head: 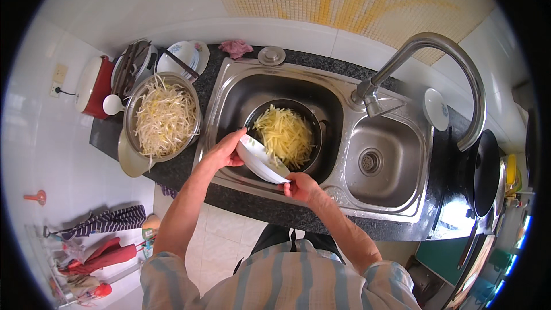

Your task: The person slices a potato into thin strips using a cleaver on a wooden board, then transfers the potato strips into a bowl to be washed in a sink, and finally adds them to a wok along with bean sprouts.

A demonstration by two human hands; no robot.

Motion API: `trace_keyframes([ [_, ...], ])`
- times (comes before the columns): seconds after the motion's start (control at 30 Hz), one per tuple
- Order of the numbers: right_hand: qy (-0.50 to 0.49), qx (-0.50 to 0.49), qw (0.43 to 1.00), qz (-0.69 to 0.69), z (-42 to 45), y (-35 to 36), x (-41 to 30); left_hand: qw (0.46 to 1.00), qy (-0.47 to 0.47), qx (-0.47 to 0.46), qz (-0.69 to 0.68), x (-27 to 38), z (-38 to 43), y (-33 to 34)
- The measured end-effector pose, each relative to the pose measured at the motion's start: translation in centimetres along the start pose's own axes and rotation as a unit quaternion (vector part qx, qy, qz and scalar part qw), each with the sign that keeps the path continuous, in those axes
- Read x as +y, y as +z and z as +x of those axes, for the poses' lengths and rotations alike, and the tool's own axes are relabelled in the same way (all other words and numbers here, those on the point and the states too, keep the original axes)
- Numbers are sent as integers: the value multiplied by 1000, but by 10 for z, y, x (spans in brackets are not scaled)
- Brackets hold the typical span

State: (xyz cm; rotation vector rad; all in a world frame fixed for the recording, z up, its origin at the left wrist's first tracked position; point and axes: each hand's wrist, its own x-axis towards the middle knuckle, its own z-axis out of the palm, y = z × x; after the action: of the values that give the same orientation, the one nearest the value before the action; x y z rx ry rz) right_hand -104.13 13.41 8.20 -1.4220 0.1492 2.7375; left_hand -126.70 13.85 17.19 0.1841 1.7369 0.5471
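Note:
My left hand [227,150] grips the left rim of a white dish [260,164] with a floral pattern. The opposite end of its rim is held by my right hand [302,186]. Between them the dish tilts away from me, its far edge against a heap of pale yellow strips [284,131], which look like cut potato. Most of the strips lie in a round dark pan [319,141], whose near side is hidden by the dish. This pan rests in the larger left basin [232,94] of a stainless steel sink.
Left of the sink, a metal bowl [198,99] holds bean sprouts [165,120]. Stacked plates [176,58], a red-and-white container [101,86] and a white ladle [113,104] stand behind. A curved faucet [430,38] arches beside the smaller basin [387,181]. A black frying pan [485,172] is far right.

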Motion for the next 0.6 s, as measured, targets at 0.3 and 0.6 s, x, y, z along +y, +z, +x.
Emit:
trace_keyframes([
  [0.3,-198,-90,936,-277,-85,-22,-39,997,23,-57,-38,-9,-46,-8],
  [0.6,-761,41,632,-139,-280,-57,-139,977,162,-13,-136,-41,-67,13],
])
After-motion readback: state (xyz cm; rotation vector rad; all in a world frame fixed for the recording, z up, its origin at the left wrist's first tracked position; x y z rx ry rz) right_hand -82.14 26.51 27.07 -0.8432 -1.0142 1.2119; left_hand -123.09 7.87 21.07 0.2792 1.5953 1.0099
